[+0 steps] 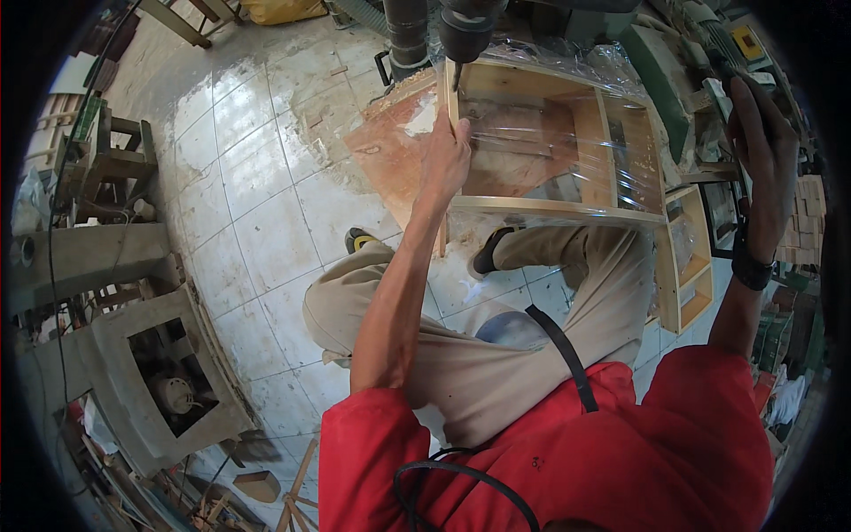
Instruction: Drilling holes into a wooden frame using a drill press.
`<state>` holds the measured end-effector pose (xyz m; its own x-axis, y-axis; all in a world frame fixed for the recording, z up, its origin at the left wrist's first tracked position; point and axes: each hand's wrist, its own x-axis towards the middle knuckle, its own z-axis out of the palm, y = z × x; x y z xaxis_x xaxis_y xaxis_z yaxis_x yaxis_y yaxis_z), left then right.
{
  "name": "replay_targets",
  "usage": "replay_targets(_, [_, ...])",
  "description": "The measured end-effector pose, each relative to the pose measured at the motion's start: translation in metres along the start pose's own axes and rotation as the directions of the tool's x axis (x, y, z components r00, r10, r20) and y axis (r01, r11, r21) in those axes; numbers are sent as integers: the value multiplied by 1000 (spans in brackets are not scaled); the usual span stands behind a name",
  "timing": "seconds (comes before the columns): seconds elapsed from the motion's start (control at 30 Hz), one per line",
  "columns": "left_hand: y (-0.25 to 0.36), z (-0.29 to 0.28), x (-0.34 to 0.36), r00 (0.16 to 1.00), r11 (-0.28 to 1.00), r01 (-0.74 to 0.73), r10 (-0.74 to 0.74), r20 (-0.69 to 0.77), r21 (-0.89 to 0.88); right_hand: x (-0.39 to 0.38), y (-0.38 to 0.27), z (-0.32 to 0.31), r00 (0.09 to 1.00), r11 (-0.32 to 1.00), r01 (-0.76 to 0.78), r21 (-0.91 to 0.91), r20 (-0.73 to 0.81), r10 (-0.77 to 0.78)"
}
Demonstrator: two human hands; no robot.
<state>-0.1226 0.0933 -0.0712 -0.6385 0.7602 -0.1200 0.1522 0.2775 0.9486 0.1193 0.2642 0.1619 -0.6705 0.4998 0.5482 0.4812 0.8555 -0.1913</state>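
Note:
A pale wooden frame (pixel 541 204), divided by crosspieces and partly wrapped in clear plastic film (pixel 567 142), lies under a drill press head (pixel 470 27). The dark drill bit (pixel 457 76) points down at the frame's left end piece, and I cannot tell how deep it sits. My left hand (pixel 446 152) is closed on that end piece, just below the bit. Far to the right, my right hand (pixel 764 146) is raised, with its fingers against a dark lever (pixel 720 64). Its grip is partly hidden in shadow.
A worn brown board (pixel 381 146) lies beneath the frame. Another small wooden frame (pixel 687 257) stands by my right knee. White floor tiles (pixel 257 204) extend on the left, beside a grey machine housing (pixel 160 372) and a wooden stool (pixel 120 160). Wood offcuts (pixel 257 486) lie lower left.

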Motion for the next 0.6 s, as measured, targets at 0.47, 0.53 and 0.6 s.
replay_targets(0.47, [-9,8,3,996,998,-33,38,-82,57,10,8,-17,985,983,165,-77,68,-160])
replay_targets(0.53, [0,6,-1,999,1000,-14,16,-50,26,9,6,-18,989,987,137,-87,64,-132])
replay_targets(0.6, [1,6,0,1000,1000,5,-5,-20,-6,11,-6,-18,995,985,-85,-148,30,91])
